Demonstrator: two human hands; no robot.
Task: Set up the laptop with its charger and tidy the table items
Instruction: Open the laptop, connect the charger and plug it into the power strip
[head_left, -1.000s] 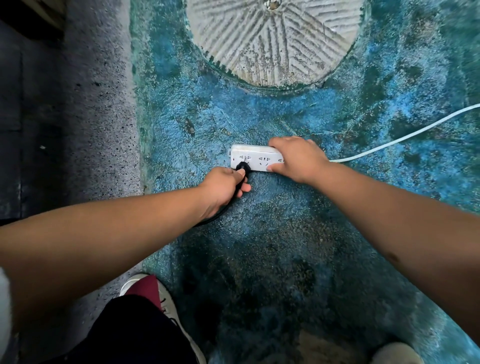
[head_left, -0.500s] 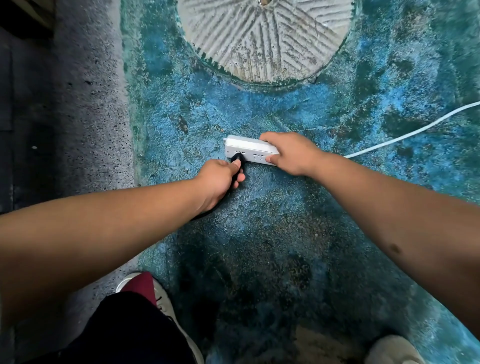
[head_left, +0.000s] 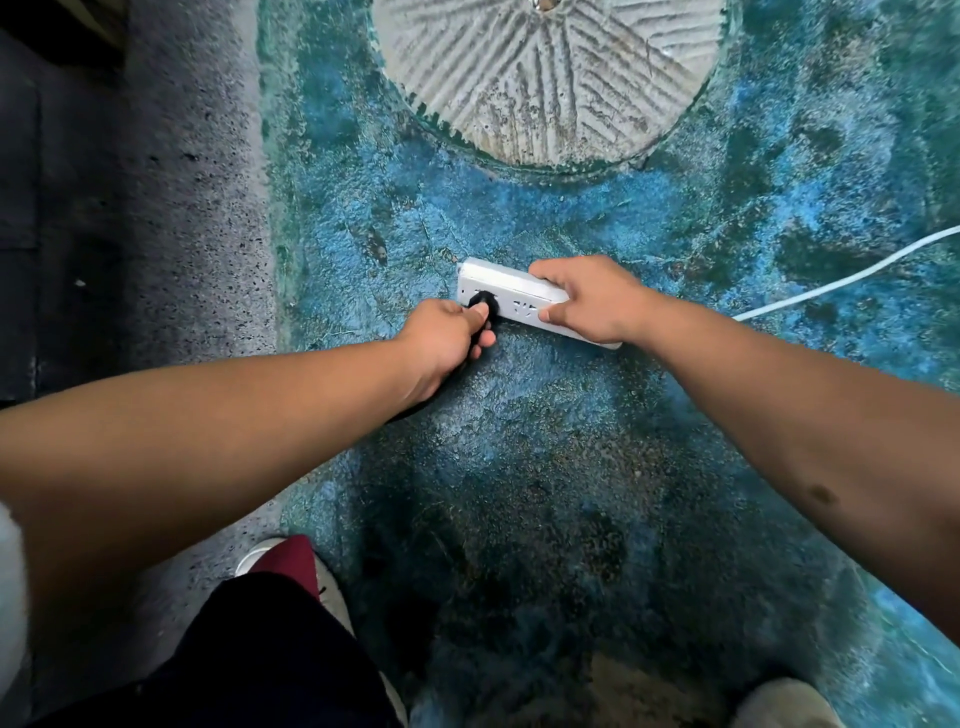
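A white power strip (head_left: 511, 293) lies on the blue-green floor, its white cable (head_left: 841, 275) running off to the right. My right hand (head_left: 597, 299) grips the strip's right part, fingers wrapped over it. My left hand (head_left: 447, 340) is shut on the black charger plug (head_left: 483, 302), which sits against the strip's leftmost socket. The plug's black cord (head_left: 415, 408) runs back under my left wrist and is mostly hidden.
A round ribbed stone base (head_left: 545, 78) stands just beyond the strip. A grey speckled floor band (head_left: 192, 208) runs along the left. My shoes show at the bottom, a red-and-white shoe (head_left: 285, 564) on the left and a pale shoe (head_left: 779, 701) on the right.
The plug has moved up onto the strip's leftmost socket under my left hand. The strip has tilted slightly, and my right hand has kept its hold on it.
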